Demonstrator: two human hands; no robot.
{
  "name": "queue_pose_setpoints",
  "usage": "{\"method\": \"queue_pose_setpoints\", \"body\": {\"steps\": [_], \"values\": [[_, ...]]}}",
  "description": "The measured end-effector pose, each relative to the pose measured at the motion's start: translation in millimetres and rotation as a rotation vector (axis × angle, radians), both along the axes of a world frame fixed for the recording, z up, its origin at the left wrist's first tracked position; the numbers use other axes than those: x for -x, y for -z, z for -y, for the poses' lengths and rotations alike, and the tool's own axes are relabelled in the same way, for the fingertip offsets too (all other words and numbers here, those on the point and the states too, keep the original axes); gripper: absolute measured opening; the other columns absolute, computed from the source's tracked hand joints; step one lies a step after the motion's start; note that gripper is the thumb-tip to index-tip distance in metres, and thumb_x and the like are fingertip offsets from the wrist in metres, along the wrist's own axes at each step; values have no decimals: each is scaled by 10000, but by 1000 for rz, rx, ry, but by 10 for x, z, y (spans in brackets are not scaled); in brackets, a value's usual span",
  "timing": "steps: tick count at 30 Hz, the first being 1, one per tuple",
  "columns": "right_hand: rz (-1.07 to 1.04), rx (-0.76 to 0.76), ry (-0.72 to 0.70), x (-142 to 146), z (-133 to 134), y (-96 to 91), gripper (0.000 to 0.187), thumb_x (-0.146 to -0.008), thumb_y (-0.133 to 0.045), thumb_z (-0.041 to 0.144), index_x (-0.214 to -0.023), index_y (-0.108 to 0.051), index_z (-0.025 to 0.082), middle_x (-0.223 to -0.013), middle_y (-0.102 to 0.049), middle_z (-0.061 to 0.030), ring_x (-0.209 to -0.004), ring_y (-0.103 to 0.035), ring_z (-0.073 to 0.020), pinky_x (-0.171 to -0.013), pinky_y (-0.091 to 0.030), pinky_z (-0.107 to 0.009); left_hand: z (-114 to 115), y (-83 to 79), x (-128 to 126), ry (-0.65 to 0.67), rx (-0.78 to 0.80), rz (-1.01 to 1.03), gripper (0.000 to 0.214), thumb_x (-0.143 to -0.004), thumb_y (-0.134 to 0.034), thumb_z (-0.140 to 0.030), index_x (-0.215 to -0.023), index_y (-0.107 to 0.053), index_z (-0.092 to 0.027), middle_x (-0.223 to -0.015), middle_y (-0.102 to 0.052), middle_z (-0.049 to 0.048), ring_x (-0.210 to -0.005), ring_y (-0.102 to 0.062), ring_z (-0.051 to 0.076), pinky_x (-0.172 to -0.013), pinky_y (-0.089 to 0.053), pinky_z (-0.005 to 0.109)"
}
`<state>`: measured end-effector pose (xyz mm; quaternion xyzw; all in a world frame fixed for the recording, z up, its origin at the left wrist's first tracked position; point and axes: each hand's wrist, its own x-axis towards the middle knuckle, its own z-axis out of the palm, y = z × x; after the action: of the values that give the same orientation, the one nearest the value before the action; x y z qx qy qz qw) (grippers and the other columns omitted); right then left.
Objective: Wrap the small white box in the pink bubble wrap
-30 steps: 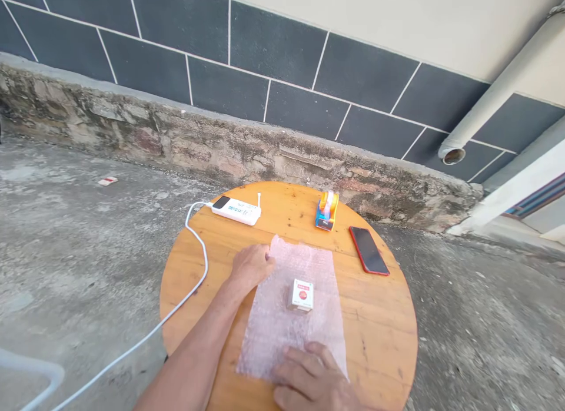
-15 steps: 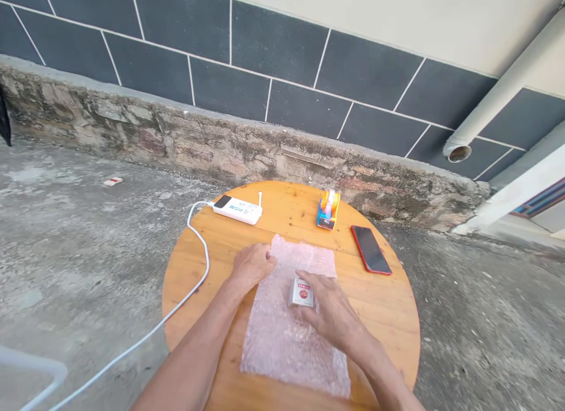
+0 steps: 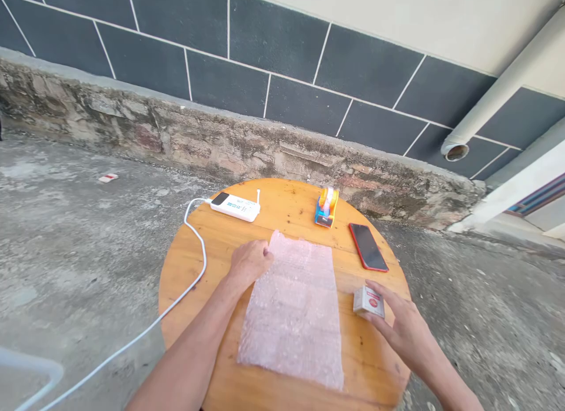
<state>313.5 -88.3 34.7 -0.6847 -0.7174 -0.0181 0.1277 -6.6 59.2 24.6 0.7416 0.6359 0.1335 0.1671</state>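
A person's right hand (image 3: 399, 328) closes its fingertips on a small white cardboard box with a red mark (image 3: 368, 301), which sits on a round wooden table (image 3: 220, 246) just right of a clear, flat bubble-wrap sheet (image 3: 293, 314). The left hand (image 3: 249, 262) rests loosely curled on that sheet's far left corner; whether it pinches the edge cannot be told. Beyond the right hand lie a red-cased phone (image 3: 368, 247) and an orange-and-blue tape dispenser (image 3: 326, 207); beyond the left, a white power strip (image 3: 235, 207).
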Motion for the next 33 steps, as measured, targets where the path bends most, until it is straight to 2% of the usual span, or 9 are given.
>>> {"method": "queue_pose_setpoints", "body": {"steps": [4, 7, 9, 16, 21, 25, 27, 30, 33], "values": [[34, -77, -28, -4, 33, 38, 456, -840, -522, 372, -1267, -514, 211, -1286, -575, -111, -1166, -537, -304, -913, -453, -491, 4, -9, 4, -1, 3, -2, 159, -750, -468, -247, -703, -619, -232, -782, -700, 17, -776, -628, 195, -571, -358, 247], [7, -205, -51, 189, 69, -9, 383, -856, -507, 352, -1211, -550, 213, -1340, -514, -123, -1201, -496, -315, -922, -441, -505, 2, -6, 8, 2, 9, 2, 161, -768, -478, -268, -717, -626, -234, -791, -702, 11, -777, -629, 187, -571, -359, 239], [-46, -230, -116, 374, 81, -35, 323, -871, -489, 305, -1170, -571, 213, -1317, -528, -123, -1193, -501, -300, -929, -445, -490, -1, -3, 8, -1, 11, 4, 169, -784, -476, -288, -731, -628, -233, -805, -702, 13, -781, -628, 186, -578, -364, 239], [-112, -78, -259, 960, -21, 50, 327, -830, -478, 134, -1122, -603, 212, -1337, -511, -106, -1197, -492, -280, -970, -431, -491, -20, -7, 12, -5, 17, 6, 167, -801, -489, -301, -729, -621, -227, -785, -700, 12, -769, -635, 182, -577, -365, 241], [-114, 47, -279, 1193, -113, 103, 429, -826, -504, 167, -1254, -528, 153, -1407, -435, -135, -1278, -417, -276, -1031, -401, -466, -17, 37, 2, -10, -4, 2, 135, -795, -500, -264, -736, -616, -229, -809, -697, 14, -788, -636, 192, -602, -377, 250], [-83, 89, -267, 1279, -125, 183, 489, -819, -529, 204, -1301, -493, 130, -1407, -437, -147, -1289, -402, -291, -1053, -371, -489, -7, 77, -26, -20, -41, -3, 112, -808, -502, -243, -782, -608, -221, -848, -685, 34, -809, -634, 209, -639, -399, 271], [-73, 90, -260, 1299, -115, 225, 489, -827, -527, 217, -1307, -491, 128, -1402, -445, -149, -1284, -406, -294, -1051, -369, -497, 16, 45, -42, -28, -64, -1, 100, -816, -513, -251, -838, -603, -212, -888, -673, 52, -822, -629, 213, -663, -413, 281], [-69, 83, -249, 1315, -95, 268, 477, -841, -522, 234, -1305, -498, 127, -1394, -457, -153, -1269, -421, -308, -1033, -380, -515, 121, -98, -71, -12, -122, 13, 140, -845, -497, -255, -943, -578, -198, -988, -636, 82, -922, -593, 223, -733, -425, 300], [-76, 52, -246, 1315, -81, 301, 465, -843, -525, 234, -1297, -508, 137, -1389, -465, -151, -1260, -430, -319, -1016, -389, -526, 331, -272, -107, 102, -186, 39, 159, -877, -449, -228, -989, -560, -209, -1049, -604, 76, -1025, -531, 221, -836, -407, 315]]}}
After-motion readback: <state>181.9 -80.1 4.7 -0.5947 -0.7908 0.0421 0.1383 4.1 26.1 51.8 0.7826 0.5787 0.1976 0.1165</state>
